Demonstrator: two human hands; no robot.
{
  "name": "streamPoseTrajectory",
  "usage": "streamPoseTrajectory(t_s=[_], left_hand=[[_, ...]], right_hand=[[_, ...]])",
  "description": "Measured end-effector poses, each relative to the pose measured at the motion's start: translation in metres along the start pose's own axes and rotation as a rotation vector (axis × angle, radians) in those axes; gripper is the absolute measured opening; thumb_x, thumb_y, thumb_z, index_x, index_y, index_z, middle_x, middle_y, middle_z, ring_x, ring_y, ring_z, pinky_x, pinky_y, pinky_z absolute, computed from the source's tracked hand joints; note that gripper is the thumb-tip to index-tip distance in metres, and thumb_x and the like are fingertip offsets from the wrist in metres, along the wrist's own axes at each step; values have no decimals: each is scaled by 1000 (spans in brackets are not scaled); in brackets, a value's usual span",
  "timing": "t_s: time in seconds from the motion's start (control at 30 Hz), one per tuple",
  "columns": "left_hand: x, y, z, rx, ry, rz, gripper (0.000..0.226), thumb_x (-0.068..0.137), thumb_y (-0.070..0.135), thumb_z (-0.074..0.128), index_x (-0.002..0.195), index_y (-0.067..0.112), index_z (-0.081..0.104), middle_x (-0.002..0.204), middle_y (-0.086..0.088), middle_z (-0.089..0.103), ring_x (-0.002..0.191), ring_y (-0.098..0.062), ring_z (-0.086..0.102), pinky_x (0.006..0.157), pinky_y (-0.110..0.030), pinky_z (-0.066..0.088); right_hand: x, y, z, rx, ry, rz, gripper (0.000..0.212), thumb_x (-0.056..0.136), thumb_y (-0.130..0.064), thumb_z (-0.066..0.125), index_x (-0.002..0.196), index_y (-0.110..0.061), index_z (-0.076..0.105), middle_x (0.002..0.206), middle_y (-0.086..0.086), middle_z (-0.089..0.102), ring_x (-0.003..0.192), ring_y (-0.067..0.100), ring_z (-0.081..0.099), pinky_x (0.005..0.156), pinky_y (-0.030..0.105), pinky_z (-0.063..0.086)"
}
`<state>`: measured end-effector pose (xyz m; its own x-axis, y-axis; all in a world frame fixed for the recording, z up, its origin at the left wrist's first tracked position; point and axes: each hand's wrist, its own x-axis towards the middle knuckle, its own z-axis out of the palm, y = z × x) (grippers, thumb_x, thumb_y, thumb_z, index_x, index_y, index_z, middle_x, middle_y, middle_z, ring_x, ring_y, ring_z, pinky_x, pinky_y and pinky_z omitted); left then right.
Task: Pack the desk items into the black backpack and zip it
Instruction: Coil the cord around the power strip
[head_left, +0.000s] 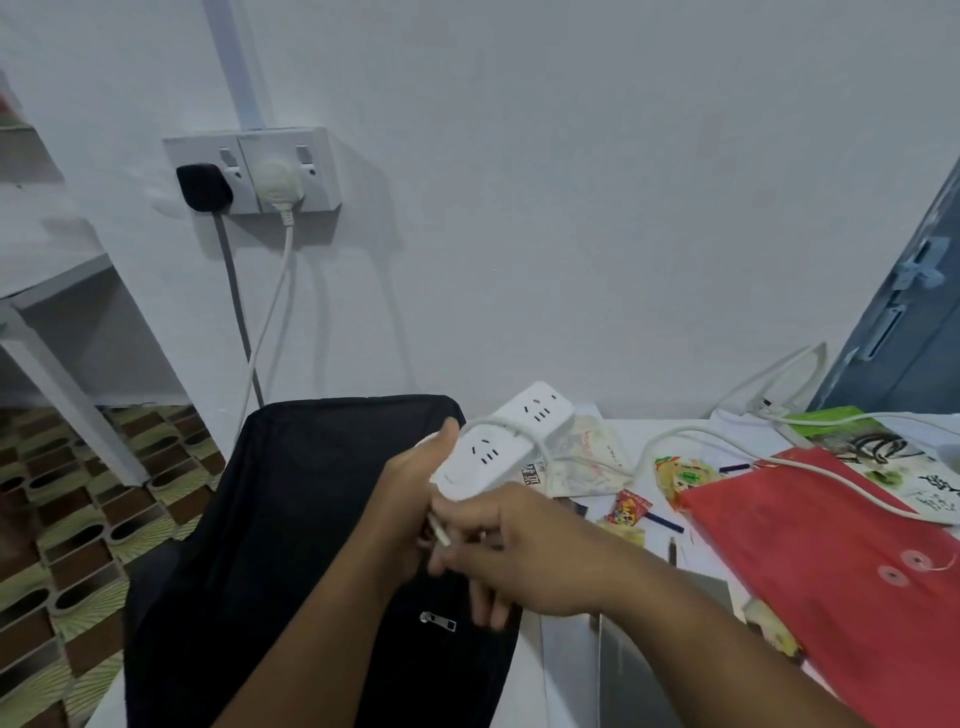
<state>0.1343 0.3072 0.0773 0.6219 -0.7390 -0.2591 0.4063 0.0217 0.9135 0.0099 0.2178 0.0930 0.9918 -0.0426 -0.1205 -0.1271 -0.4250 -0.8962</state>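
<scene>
A double wall socket (253, 171) holds a black plug (203, 187) and a white plug (279, 183). Patterned floor tiles (78, 545) lie left, beneath a white shelf (54, 283). A blue door (906, 332) stands right.

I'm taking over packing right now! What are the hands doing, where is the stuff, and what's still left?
Left hand grips the white power strip above the black backpack.
Right hand pinches its white cord, one loop already round the strip.
Done: nothing visibly packed.
Left: finish the cord, put the strip in, then the red envelope, snack packets and pens from the desk; zip up.
</scene>
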Motion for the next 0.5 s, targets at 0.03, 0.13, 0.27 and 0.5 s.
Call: streamPoseTrajectory(t_s=[0.03,0.13,0.27,0.5], left_hand=[[-2,1,-4,70,6,44,40,98,42,57,94,5,70,79,-20,69,56,-28,63,50,-28,46],[-5,2,-21,371,25,99,34,100,35,57,85,5,63,56,-19,54,36,-21,43,41,-20,29],[-8,5,-32,446,37,146,24,98,29,61,89,8,69,54,-20,51,40,-22,42,40,-20,30],[-8,16,-28,233,90,280,36,100,37,58,108,2,59,56,-17,48,34,-19,36,37,-20,30]], right_hand=[[-1,2,-5,-68,109,-18,24,99,-22,56,118,-33,68,96,-1,75,62,19,70,65,38,60],[-10,6,-32,-390,411,-83,24,91,-34,63,114,-35,70,79,-10,72,69,10,66,73,32,55],[-16,23,-67,-653,545,78,14,94,-47,51,94,-34,56,78,-16,71,70,5,60,83,33,50],[-20,36,-50,-94,554,-138,25,97,-48,52,104,-31,70,107,-18,70,107,2,63,92,26,46]])
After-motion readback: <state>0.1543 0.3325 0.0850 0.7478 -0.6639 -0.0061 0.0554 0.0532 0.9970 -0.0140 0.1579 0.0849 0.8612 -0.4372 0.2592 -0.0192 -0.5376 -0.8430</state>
